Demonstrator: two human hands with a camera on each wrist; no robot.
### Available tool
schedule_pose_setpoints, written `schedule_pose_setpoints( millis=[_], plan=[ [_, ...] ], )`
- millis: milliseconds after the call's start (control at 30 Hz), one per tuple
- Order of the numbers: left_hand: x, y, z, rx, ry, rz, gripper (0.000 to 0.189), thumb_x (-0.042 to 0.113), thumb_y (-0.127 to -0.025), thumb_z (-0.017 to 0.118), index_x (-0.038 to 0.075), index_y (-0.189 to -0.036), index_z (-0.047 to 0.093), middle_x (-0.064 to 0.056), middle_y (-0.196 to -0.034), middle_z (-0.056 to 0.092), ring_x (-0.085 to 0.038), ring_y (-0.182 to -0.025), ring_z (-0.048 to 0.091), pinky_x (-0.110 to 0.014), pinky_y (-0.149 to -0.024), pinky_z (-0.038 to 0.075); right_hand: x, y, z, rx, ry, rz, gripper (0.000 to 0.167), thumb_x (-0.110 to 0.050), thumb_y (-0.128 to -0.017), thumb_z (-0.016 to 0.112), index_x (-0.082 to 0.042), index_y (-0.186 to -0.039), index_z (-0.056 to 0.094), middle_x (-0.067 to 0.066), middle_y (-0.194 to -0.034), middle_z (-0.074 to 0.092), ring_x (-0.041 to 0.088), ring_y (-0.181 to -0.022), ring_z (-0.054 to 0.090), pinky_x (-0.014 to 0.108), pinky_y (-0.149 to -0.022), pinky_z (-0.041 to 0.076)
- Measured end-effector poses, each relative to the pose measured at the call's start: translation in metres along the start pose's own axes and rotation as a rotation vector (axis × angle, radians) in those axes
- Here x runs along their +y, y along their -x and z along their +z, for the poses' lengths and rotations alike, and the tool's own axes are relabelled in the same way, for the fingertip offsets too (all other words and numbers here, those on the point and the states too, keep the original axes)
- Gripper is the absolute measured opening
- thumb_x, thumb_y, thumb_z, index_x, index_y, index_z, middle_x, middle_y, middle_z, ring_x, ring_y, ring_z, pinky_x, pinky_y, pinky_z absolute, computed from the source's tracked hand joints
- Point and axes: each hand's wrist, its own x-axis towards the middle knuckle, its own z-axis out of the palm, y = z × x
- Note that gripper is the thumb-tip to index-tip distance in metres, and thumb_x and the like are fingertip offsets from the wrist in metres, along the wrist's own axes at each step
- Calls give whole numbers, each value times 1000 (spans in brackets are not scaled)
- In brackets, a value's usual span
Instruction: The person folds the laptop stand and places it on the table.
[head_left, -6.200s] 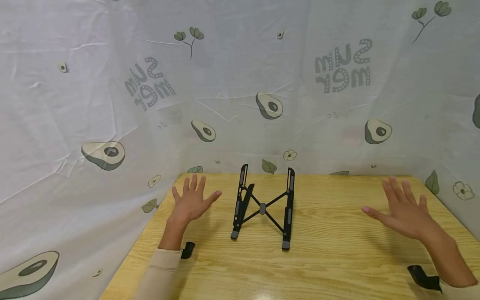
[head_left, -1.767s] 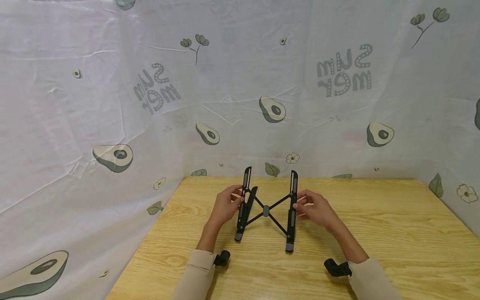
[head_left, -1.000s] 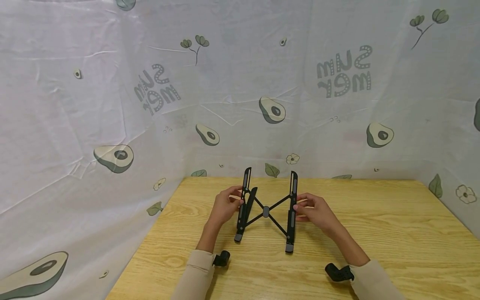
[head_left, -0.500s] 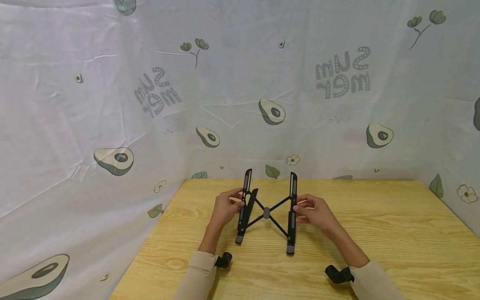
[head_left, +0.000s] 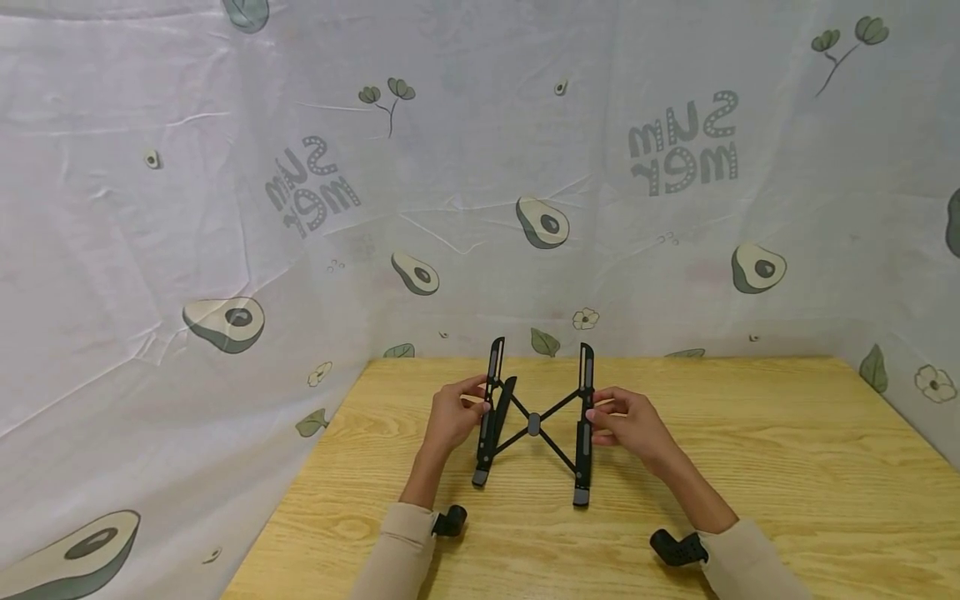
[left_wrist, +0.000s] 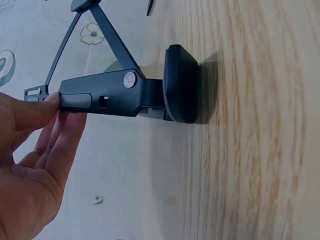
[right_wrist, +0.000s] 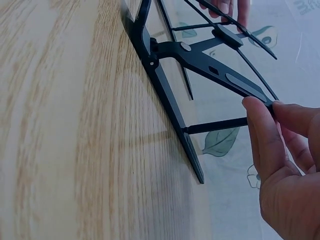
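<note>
A black folding laptop stand [head_left: 534,424] stands unfolded on the wooden table, its two side arms joined by crossed bars with a grey hub in the middle. My left hand [head_left: 453,414] pinches the left side arm about halfway along. On the opposite side my right hand [head_left: 632,425] holds the right arm between thumb and fingers. The left wrist view shows the thumb on top of the arm [left_wrist: 100,93], with fingers beneath it. In the right wrist view, the stand's base bar [right_wrist: 167,97] lies along the tabletop and the arm slopes up from it.
The light wooden table [head_left: 750,467] reaches back to a white curtain [head_left: 465,167] printed with avocados, leaves and lettering. Another stretch of this cloth hangs along the left side. Black camera mounts [head_left: 452,521] sit at both wrists.
Both hands came in from being spread apart at either side and took hold of the stand's arms. Over the last second hands and stand have hardly moved; the view shifted slightly.
</note>
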Motion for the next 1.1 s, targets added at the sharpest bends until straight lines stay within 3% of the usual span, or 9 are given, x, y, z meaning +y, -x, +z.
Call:
schedule_pose_setpoints(
  millis=[300,733,1100],
  plan=[
    [0,0,3,14,5,-4,52,-7,-97,72,12,-145,69,-20,-114,74,-34,-93,78,-35,-71,67,0,-1,2,11,1,3,37,-6,-107,65,9,-140,56,17,-115,67,17,-90,75,39,-83,68],
    [2,0,5,21,-23,1,52,-6,-97,72,12,-145,69,-21,-115,75,-29,-92,79,-34,-72,66,1,-2,2,17,-12,-2,37,-6,-108,64,9,-140,56,17,-116,65,17,-91,77,42,-85,68],
    [2,0,7,25,-32,10,50,-6,-97,72,12,-144,70,-21,-114,76,-28,-90,78,-34,-71,66,-1,1,5,13,-40,-2,39,-6,-108,64,10,-142,54,16,-115,64,13,-88,76,36,-82,68]
  ],
)
